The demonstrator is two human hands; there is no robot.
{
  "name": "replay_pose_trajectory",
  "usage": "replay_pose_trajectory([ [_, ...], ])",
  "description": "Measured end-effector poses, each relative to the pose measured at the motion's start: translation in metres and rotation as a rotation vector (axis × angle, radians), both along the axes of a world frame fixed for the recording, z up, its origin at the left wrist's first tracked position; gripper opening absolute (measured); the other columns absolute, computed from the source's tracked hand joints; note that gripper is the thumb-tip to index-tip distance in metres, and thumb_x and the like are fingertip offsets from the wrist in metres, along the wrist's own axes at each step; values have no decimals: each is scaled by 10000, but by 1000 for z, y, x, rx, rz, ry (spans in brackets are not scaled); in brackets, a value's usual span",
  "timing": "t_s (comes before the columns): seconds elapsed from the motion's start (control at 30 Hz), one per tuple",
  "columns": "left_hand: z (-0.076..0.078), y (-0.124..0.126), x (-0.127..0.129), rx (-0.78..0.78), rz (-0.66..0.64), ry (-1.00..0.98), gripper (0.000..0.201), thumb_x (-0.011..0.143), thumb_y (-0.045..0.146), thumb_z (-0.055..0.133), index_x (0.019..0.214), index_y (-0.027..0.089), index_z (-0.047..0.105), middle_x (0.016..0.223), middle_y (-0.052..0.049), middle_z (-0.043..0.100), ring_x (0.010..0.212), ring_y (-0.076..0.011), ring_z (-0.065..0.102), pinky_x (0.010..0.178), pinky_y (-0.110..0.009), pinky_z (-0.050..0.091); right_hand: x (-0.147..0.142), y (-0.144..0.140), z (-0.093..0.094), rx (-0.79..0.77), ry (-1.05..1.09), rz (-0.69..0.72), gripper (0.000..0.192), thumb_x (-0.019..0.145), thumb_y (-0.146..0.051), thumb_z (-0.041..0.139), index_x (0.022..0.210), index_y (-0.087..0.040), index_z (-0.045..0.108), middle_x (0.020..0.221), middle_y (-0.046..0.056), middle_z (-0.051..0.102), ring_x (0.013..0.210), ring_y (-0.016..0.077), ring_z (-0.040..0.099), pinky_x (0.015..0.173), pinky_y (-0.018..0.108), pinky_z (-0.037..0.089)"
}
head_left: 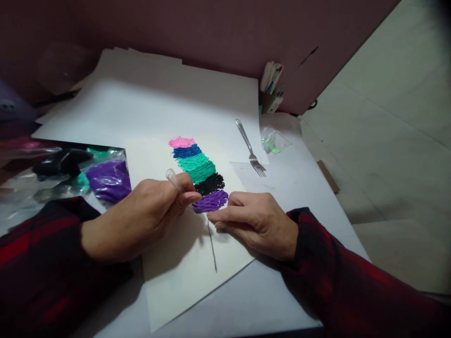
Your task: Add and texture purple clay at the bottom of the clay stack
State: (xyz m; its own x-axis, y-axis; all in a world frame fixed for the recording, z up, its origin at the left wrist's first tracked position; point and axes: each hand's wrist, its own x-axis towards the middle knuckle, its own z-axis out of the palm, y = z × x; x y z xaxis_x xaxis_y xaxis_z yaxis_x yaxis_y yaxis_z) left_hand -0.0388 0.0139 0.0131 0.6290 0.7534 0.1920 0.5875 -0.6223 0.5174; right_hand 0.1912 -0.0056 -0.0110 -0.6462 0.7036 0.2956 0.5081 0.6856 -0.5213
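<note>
Left hand (pixel 151 216): fingers grip clear stick (pixel 174 180), maybe to steer it.
Right hand (pixel 259 223): by purple clay (pixel 213 201); can't tell if fingers pinch.

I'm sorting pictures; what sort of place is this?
Probably an indoor craft desk, judging by large white paper sheets, clear plastic bag of purple clay-like material and textured multicoloured strip on cream paper.

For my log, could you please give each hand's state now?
Left hand: closed, holding a clear stick.
Right hand: closed by purple strands; whether holding anything, unclear.
</note>
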Motion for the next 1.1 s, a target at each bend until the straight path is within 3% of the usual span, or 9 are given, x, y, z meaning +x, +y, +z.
replay_pose_trajectory([
  [0.43,5,1,1,54,30,-40,266,948,215,324,796,151,533,631,10,528,499,-98,492,496,-226,377,0,-1,-1,12,-12,-7,175,877,-266,607,990,-212,728,686,-11,512,575,77,448,538,193,335],
  [0.77,0,1,-1,37,31,38,248,966,263,307,876,160,514,600,22,520,471,-112,491,479,-241,364,0,-1,0,12,-23,-1,170,880,-267,603,984,-212,726,692,-7,524,582,79,461,547,195,343],
  [1.1,3,1,-2,56,-10,85,225,973,244,319,795,184,443,520,51,441,413,-112,439,443,-246,325,0,-1,1,5,-12,-1,176,878,-258,607,989,-200,731,689,-6,522,582,78,457,540,194,345],
])
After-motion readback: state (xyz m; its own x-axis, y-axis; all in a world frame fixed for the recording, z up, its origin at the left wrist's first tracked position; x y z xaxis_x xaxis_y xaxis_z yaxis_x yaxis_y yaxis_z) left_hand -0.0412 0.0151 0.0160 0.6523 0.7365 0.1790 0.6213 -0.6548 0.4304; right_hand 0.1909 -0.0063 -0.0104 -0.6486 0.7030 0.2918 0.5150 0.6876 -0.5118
